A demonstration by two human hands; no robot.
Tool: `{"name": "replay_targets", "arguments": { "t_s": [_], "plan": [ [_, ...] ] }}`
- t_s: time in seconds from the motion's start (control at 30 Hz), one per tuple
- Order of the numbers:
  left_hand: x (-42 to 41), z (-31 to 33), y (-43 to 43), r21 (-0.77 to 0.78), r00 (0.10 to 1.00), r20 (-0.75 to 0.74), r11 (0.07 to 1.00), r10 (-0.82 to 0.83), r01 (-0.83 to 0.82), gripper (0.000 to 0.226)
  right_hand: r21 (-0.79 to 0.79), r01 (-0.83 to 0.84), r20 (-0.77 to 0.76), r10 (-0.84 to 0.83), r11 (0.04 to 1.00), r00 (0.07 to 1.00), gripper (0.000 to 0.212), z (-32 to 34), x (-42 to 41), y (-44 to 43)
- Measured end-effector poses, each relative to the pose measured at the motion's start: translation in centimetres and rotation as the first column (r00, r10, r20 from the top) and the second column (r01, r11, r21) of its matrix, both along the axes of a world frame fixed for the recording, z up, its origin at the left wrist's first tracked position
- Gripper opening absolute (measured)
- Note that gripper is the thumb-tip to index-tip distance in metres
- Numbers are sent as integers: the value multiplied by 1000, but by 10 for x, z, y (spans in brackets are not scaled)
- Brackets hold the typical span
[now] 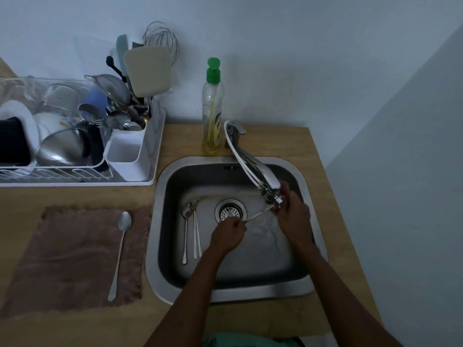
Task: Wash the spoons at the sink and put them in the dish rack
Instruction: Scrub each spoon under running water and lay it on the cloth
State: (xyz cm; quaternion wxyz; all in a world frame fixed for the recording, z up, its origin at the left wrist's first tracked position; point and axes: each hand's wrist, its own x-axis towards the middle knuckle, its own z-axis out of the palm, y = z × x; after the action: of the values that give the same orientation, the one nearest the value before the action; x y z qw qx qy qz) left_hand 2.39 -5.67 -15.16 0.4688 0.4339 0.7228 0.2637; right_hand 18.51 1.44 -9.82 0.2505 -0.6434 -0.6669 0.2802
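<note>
Far L on the counter (175, 144): dish rack (82, 172), packed w/ bowls, a plate & glassware. Its white cutlery holder (129, 156) at the R end is crammed w/ utensils. In front of the rack a brown cloth (62, 259) lies flat. One long spoon (121, 251) rests on the cloth's R part, bowl toward the rack, well apart from the basin.

Soap bottle (213, 108) w/ green cap stands upright behind the sink (160, 246), just beside the base of the tap (250, 164).

In the basin, L side, loose spoons (185, 236) lie side by side, bowls near the drain (230, 211), handles toward me. Can't tell if 2 or 3.

My left hand (228, 236) is over the basin just below the drain, fingers curled tight, pinching one end of the held spoon (258, 214). That spoon runs up & R, off the basin floor, to just under the spout.

My right hand (293, 216) is right by the spout tip, fingers curled round the spoon's other end. Which end is the bowl I can't tell, my fingers hide it.
</note>
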Motion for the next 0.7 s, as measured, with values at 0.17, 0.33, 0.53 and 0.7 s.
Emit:
{"name": "replay_targets", "arguments": {
  "t_s": [0.17,0.33,0.53,0.7],
  "plan": [
    [29,3,32,109,990,-42,985,-131,135,26,29,123,-2,-123,992,992,19,17,30,7],
    [18,12,28,246,972,-168,947,-166,205,16,-203,114,-67,-130,972,989,23,9,50,14],
    [-19,4,-37,187,965,-263,980,-23,74,10,-399,-118,-329,-22,909,944,18,-11,11,-2],
    [-19,9,-51,160,974,-209,986,85,-52,13,-408,-190,-337,46,893,940,21,-15,-24,-11]
  ]
}}
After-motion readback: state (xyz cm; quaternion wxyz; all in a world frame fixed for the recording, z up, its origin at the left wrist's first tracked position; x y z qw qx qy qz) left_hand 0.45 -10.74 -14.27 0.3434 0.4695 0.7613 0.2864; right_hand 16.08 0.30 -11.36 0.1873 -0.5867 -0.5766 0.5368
